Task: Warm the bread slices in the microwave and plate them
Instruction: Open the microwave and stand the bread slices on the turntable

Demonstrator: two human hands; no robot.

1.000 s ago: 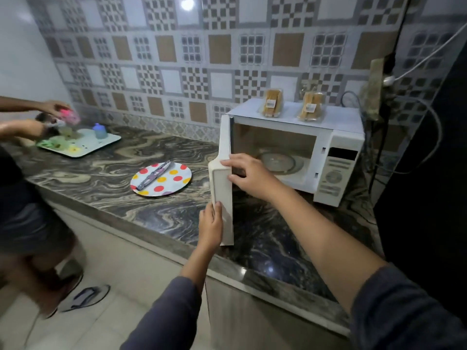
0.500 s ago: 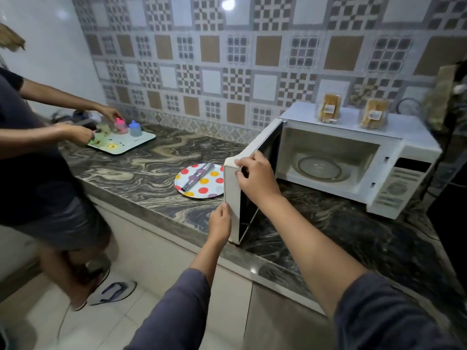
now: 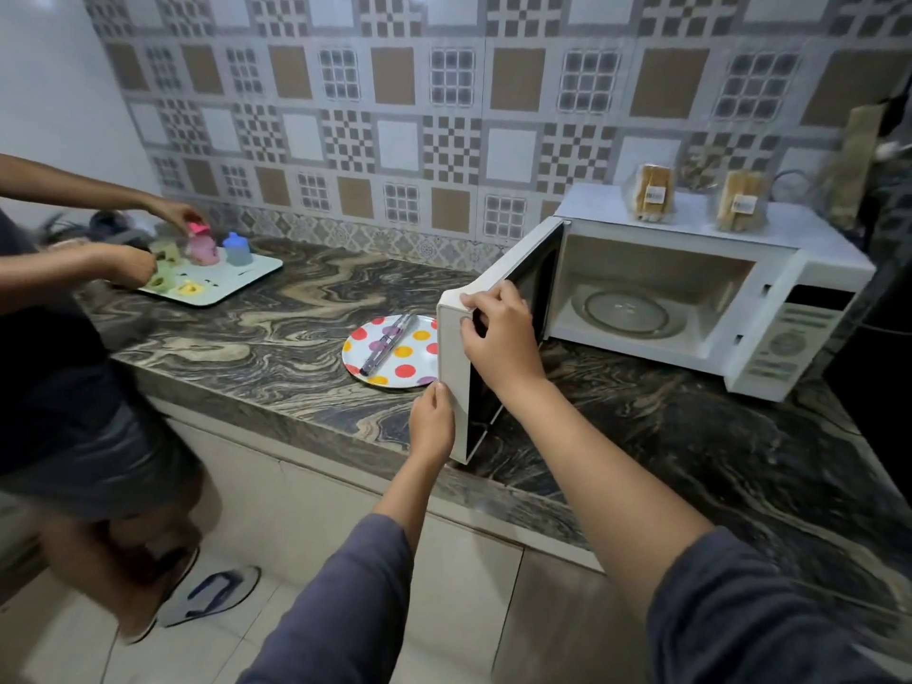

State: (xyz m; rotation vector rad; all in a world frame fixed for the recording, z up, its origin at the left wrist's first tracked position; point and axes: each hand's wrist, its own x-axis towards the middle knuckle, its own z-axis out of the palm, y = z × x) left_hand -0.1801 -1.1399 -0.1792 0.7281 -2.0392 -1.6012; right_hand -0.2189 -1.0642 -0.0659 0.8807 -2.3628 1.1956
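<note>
White microwave [image 3: 770,308], swirling dark marble counter [image 3: 276,338].
Beside the microwave, a white plate [image 3: 395,355] is showing red, yellow and purple dots.

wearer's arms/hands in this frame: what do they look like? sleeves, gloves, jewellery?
Both hands are bare: no gloves, and no rings, watch or bracelet visible on the left hand or the right hand. Each arm wears a plain slate grey-blue long sleeve, pushed up so the forearms are uncovered: left sleeve, right sleeve. The fabric looks soft and knit, with no logos, stripes or cuff markings showing.
</note>
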